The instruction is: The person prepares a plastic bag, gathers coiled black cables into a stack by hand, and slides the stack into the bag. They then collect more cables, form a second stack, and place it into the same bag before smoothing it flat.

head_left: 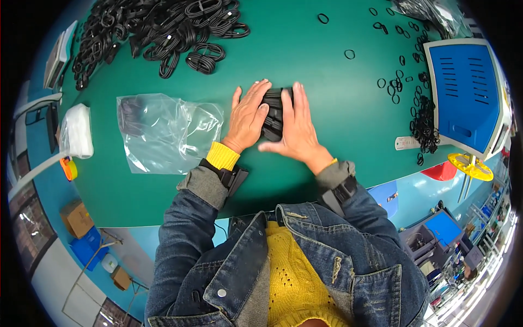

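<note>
A compact row of black coiled cables [274, 109] lies on the green table between my two hands. My left hand [248, 117] rests along its left side, fingers stretched forward and thumb over the cables' edge. Against the right side lies my right hand [297, 125], its fingers extended and its thumb spread toward the near end of the row. Both palms partly hide the cables. Left of my left hand, a clear plastic bag [169, 141] lies flat, with dark cables [132, 115] showing in its upper left corner.
A large pile of black coiled cables [163, 32] covers the far left. Small black rings [425, 125] are scattered at the right, near a metal ruler [407, 143] and a blue-and-white machine [468, 87]. A white plastic-wrapped bundle [77, 132] sits at the left edge.
</note>
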Action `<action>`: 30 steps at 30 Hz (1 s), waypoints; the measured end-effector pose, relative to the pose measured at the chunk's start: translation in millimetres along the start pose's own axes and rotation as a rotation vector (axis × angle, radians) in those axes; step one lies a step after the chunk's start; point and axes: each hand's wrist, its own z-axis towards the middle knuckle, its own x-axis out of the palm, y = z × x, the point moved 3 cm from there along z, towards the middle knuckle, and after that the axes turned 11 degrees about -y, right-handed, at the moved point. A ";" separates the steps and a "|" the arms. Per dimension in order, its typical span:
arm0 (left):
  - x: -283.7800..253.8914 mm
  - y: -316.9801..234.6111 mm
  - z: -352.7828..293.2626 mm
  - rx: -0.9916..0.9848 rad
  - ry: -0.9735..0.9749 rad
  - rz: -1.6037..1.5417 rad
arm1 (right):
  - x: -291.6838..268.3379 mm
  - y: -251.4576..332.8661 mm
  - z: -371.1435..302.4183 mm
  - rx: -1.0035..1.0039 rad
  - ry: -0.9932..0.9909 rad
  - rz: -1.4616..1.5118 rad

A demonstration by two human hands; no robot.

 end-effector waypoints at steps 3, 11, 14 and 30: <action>-0.4 2.6 -0.2 0.004 0.002 -0.022 | 5.1 -4.4 5.2 0.017 0.025 -0.012; 2.1 1.6 1.6 -0.017 -0.038 0.009 | 2.5 -8.6 15.4 -0.008 0.067 0.047; -1.3 -3.2 0.3 0.018 -0.079 0.018 | 5.2 -1.4 14.5 -0.038 0.030 0.090; -83.5 -76.7 -109.2 -0.043 -0.605 0.354 | -26.5 29.2 12.3 0.403 0.154 0.377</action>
